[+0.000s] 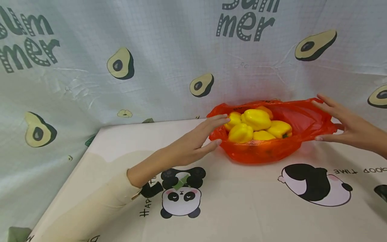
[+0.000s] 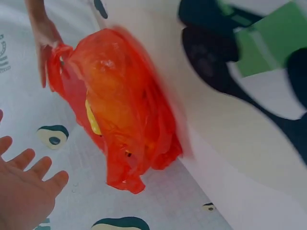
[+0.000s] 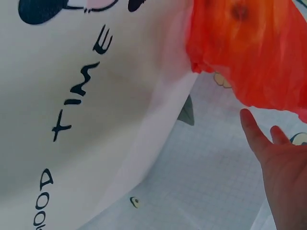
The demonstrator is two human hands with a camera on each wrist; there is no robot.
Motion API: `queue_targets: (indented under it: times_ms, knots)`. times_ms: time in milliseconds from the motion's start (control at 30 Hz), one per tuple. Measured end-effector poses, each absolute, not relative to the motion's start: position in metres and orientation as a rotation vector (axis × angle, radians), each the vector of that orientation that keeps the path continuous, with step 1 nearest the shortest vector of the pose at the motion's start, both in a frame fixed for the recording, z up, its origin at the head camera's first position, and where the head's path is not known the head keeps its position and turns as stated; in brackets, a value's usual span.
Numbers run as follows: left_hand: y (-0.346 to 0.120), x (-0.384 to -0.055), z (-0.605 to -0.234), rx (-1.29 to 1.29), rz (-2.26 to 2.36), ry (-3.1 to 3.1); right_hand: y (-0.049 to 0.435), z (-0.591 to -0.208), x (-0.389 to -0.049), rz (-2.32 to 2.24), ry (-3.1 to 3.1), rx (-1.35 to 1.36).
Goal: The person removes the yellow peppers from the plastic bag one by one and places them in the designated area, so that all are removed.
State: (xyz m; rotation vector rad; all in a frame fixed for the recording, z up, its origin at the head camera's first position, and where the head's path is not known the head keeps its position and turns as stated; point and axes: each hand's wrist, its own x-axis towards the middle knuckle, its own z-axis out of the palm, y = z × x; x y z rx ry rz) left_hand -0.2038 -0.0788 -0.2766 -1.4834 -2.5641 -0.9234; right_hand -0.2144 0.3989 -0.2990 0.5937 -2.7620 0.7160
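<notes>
A red plastic bag (image 1: pixel 263 153) lies on the table with its mouth spread wide. Several yellow bell peppers (image 1: pixel 257 119) show inside it, and one at the back looks orange. My left hand (image 1: pixel 193 143) hovers at the bag's left end, fingers extended and thumb apart; the left wrist view shows this hand (image 2: pixel 26 191) with a gap to the bag (image 2: pixel 120 96). At the other end is my right hand (image 1: pixel 347 124), its fingers spread around the bag's edge. In the right wrist view, that hand's (image 3: pixel 283 167) fingertips lie close to the plastic; contact is unclear.
The light tablecloth (image 1: pixel 242 208) bears printed pandas and lettering. Behind the bag hangs a pale curtain (image 1: pixel 163 50) printed with avocados, close to the table's back edge. A green printed patch (image 1: pixel 19 233) shows at the lower left.
</notes>
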Motion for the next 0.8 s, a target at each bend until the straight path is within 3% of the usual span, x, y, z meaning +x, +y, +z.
queue_targets:
  times_ms: [233,800]
  knots:
    - [-0.051,-0.232,-0.262,-1.499,-1.121,-2.547,0.389,-0.297,-0.22,0.611,-2.673,0.842]
    - [-0.005,-0.289,-0.25,-1.553,-1.0,-2.758,0.384,-0.284,-0.201,0.46,-2.734,0.755]
